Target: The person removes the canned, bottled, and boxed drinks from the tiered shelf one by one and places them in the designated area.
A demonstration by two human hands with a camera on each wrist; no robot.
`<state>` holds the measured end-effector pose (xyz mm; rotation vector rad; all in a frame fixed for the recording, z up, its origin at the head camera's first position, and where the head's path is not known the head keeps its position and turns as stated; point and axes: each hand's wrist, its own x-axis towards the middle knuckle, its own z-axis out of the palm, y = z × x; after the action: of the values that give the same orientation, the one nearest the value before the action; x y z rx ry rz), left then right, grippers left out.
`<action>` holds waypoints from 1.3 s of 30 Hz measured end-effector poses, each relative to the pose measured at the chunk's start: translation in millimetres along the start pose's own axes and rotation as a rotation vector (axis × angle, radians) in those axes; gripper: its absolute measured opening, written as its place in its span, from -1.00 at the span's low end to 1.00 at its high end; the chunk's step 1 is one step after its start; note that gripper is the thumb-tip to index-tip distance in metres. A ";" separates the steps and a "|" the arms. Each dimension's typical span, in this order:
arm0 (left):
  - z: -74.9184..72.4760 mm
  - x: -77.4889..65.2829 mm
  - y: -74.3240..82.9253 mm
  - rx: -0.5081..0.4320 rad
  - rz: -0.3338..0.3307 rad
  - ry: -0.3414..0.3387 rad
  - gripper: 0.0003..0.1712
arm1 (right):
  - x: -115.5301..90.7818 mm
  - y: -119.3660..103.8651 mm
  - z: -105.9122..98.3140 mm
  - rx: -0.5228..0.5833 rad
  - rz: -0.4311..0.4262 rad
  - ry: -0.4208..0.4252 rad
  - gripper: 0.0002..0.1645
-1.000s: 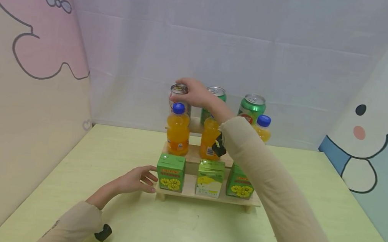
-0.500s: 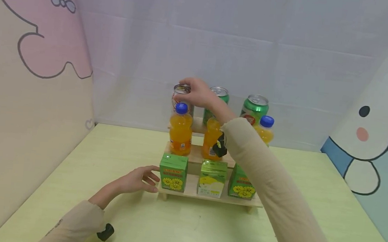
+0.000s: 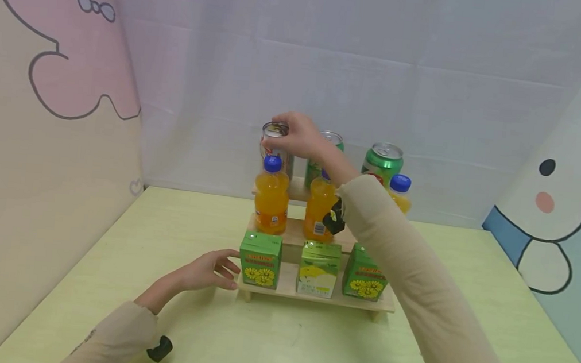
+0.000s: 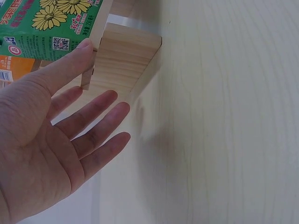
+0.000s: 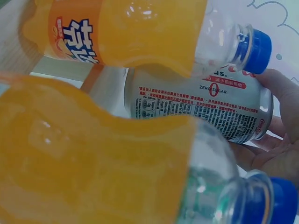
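My right hand (image 3: 302, 137) grips the upper end of a silver soda can (image 3: 283, 159) at the left of the top tier. In the right wrist view the can (image 5: 201, 100) shows red print and "zero sugar"; whether its base touches the tier is hidden behind an orange soda bottle (image 5: 126, 32). My left hand (image 3: 205, 270) is at the left end of the wooden stepped rack (image 3: 286, 276), next to a green drink carton (image 3: 260, 261). In the left wrist view its fingers are spread and hold nothing, and the thumb touches the rack's edge by the carton.
Two green cans (image 3: 384, 164) share the top tier. Orange bottles (image 3: 270, 206) with blue caps line the middle tier, one partly behind the right sleeve. Two more cartons (image 3: 318, 270) stand on the bottom tier. A pale curtain (image 3: 199, 98) hangs behind the table (image 3: 265, 346).
My right hand has risen slightly, and the silver can with it. The left hand stays by the rack. The whole head view has shifted a little.
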<state>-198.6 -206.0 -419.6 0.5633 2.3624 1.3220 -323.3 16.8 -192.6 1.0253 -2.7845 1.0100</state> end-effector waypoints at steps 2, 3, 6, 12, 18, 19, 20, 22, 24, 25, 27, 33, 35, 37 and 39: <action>0.0 0.1 0.1 0.001 -0.001 0.002 -0.22 | -0.8 -2.1 -2.5 -0.002 -0.013 0.019 -0.30; -0.1 0.3 0.1 0.003 -0.001 0.003 -0.22 | -1.1 -2.8 -3.8 0.000 -0.018 0.025 -0.31; 0.1 1.0 -0.1 0.001 -0.004 0.004 -0.22 | -2.5 -3.7 -7.2 0.018 -0.023 0.044 -0.31; -0.3 2.3 -0.6 -0.013 -0.006 -0.002 -0.22 | -5.0 -3.2 -13.8 0.035 -0.044 0.089 -0.31; -1.4 3.1 -2.1 0.002 -0.008 0.008 -0.19 | -10.4 -6.3 -22.0 0.017 -0.064 0.153 -0.32; -1.5 3.2 -2.2 0.002 -0.008 0.009 -0.19 | -11.3 -6.9 -23.1 0.016 -0.063 0.157 -0.32; -1.6 3.2 -2.1 0.004 -0.007 0.010 -0.19 | -12.2 -6.9 -24.0 0.018 -0.067 0.163 -0.32; -1.5 3.3 -2.2 0.000 -0.009 0.008 -0.19 | -13.9 -6.6 -25.7 0.010 -0.086 0.176 -0.33; -1.3 3.2 -2.2 -0.003 -0.009 0.006 -0.19 | -15.9 -6.7 -27.2 0.011 -0.097 0.190 -0.33; -1.3 3.1 -2.1 -0.004 -0.009 0.005 -0.19 | -16.9 -6.7 -28.0 0.012 -0.101 0.197 -0.33; -1.3 2.8 -2.1 -0.004 -0.008 0.004 -0.19 | -19.1 -6.9 -29.2 0.020 -0.117 0.214 -0.32; -2.0 2.4 -1.5 -0.003 -0.002 0.007 -0.18 | -24.5 -9.8 -32.1 0.047 -0.150 0.253 -0.30; -2.3 2.4 -2.0 -0.003 -0.002 0.009 -0.18 | -25.8 -10.4 -33.0 0.051 -0.164 0.266 -0.30; -2.4 2.3 -2.8 -0.004 -0.003 0.012 -0.17 | -27.3 -10.7 -33.4 0.064 -0.179 0.280 -0.32; -2.4 2.0 -4.1 -0.003 -0.006 0.013 -0.17 | -29.1 -10.9 -33.7 0.071 -0.191 0.298 -0.33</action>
<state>-202.2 -208.7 -422.2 0.5487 2.3697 1.3308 -301.0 46.7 -166.0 1.0280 -2.3816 1.1364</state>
